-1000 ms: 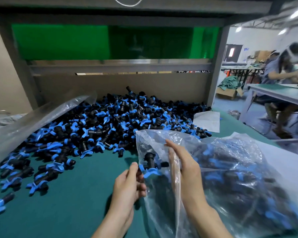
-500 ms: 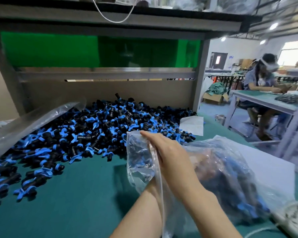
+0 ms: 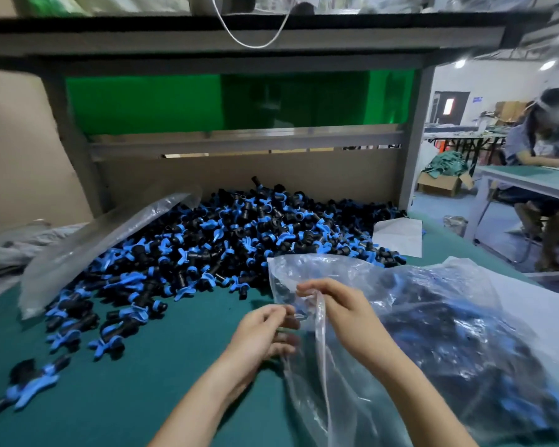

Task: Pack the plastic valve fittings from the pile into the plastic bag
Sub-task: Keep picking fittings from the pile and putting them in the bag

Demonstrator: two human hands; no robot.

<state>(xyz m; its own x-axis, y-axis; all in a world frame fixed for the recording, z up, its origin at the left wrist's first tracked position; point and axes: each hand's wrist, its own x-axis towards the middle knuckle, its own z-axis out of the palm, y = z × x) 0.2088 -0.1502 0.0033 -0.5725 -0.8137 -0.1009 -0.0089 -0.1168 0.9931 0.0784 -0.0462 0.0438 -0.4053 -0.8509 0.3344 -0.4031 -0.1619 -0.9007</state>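
We pinch the mouth of the plastic bag (image 3: pixel 449 333) with left hand (image 3: pixel 265 332) and right hand (image 3: pixel 341 309). It lies part-filled at the right edge of the bench (image 3: pixel 110 398). Next, one hand should let go to gather from the pile (image 3: pixel 239 230) behind.

Plastic bag (image 3: pixel 439 285): cut off by the frame's right and bottom edges. The fittings (image 3: pixel 459 346) inside show only as dark and blue smears behind glare; count not readable.
Left hand (image 3: pixel 262 333): fingertips motion-blurred; cannot tell whether they pinch the bag's rim.
Right hand (image 3: pixel 346 317): partly veiled by the film it grips.
Loose clear bag (image 3: pixel 104 243) at the left edge of the tabletop (image 3: pixel 175 398) covers part of the pile (image 3: pixel 239 230).
Single fitting (image 3: pixel 29 385) at the near left corner: smeared.
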